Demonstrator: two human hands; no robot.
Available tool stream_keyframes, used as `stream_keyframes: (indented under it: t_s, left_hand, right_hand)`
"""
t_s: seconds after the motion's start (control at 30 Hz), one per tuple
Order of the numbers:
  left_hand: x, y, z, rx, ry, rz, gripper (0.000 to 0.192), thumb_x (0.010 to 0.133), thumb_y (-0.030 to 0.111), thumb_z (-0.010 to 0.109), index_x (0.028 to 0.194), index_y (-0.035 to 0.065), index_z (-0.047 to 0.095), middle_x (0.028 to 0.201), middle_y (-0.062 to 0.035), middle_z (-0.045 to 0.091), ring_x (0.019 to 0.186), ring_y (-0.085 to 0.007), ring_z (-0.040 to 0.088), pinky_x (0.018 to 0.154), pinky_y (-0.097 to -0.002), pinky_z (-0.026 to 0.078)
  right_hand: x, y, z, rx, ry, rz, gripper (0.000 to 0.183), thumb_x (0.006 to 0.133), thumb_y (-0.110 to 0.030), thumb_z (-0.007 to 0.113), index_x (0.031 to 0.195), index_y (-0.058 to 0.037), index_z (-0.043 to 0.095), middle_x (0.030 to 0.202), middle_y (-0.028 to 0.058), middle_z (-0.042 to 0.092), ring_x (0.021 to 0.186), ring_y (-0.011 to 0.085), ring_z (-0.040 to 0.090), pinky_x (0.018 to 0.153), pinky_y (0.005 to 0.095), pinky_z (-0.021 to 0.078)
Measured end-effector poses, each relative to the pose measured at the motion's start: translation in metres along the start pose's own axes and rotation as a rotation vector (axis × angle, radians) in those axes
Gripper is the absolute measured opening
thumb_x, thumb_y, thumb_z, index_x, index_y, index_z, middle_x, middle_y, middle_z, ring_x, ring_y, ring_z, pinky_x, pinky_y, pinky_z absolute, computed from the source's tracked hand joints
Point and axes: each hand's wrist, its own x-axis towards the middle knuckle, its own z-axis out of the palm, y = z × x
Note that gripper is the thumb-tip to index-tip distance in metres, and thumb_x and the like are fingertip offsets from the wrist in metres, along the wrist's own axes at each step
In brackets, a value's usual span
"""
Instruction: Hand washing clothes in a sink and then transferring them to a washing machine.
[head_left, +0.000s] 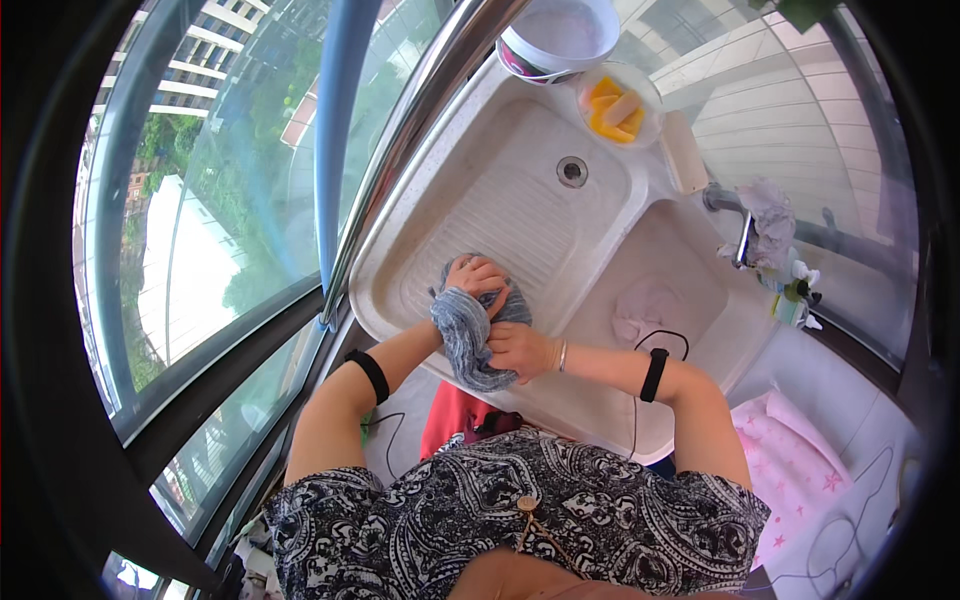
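Note:
A bunched blue-grey knitted cloth (469, 330) lies over the near end of a ribbed washboard basin (480, 217), with part of it draped over the basin's front rim. My left hand (477, 277) grips the far part of the cloth against the ribs, and a fold of it loops over that wrist. Closer to me, my right hand (525, 351) is closed on the cloth near the front rim. Some fingertips of both hands are hidden in the folds. On the right, the deeper basin (675, 247) holds a pale soaked cloth (646, 309) in cloudy water.
A white bucket (559, 37) stands at the far rim beside a clear dish (616, 105) with yellow and tan pieces. A tan bar (682, 154) lies near the faucet (739, 225), which has cloth wrapped on it. A metal rail (405, 142) runs along the left window. Thin cables hang near my arms.

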Motion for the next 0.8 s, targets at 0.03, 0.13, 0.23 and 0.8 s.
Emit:
stream_keyframes:
  t_s: [0.03,0.13,0.23,0.8]
  left_hand:
    - [0.005,-0.005,0.004,-0.003,-0.015,-0.015,0.006,0.069,0.011,0.063,0.074,0.0125,0.060,0.086,-0.0004,0.060,0.087,-0.0205,0.053,0.083,-0.0411,0.036]
    - [0.019,-0.015,0.014,0.040,-0.111,-0.025,0.006,0.068,0.014,0.062,0.073,0.0125,0.059,0.082,-0.0002,0.059,0.084,-0.0196,0.053,0.081,-0.0391,0.037]
    - [0.032,-0.017,0.022,0.082,-0.162,-0.006,0.008,0.068,0.018,0.062,0.071,0.0117,0.058,0.078,-0.0006,0.057,0.081,-0.0197,0.053,0.078,-0.0377,0.038]
    - [0.040,-0.032,0.034,0.073,-0.262,0.095,0.016,0.060,0.024,0.062,0.065,0.0112,0.054,0.072,-0.0033,0.053,0.075,-0.0229,0.053,0.065,-0.0367,0.041]
  right_hand:
    - [0.001,0.006,-0.004,0.016,-0.015,0.000,0.034,0.049,-0.020,0.064,0.077,-0.0062,0.052,0.085,0.0108,0.053,0.085,0.0315,0.052,0.079,0.0392,0.0420]
    - [0.001,0.024,-0.017,0.067,-0.060,0.013,0.036,0.048,-0.022,0.065,0.077,-0.0062,0.051,0.082,0.0102,0.053,0.081,0.0303,0.053,0.076,0.0383,0.0425]
    - [-0.001,0.031,-0.025,0.102,-0.080,0.004,0.037,0.048,-0.023,0.065,0.078,-0.0064,0.051,0.080,0.0100,0.054,0.079,0.0293,0.054,0.073,0.0381,0.0429]
    - [0.009,0.029,-0.028,0.131,-0.108,0.050,0.038,0.051,-0.026,0.064,0.080,-0.0068,0.050,0.077,0.0093,0.055,0.075,0.0302,0.055,0.067,0.0393,0.0439]
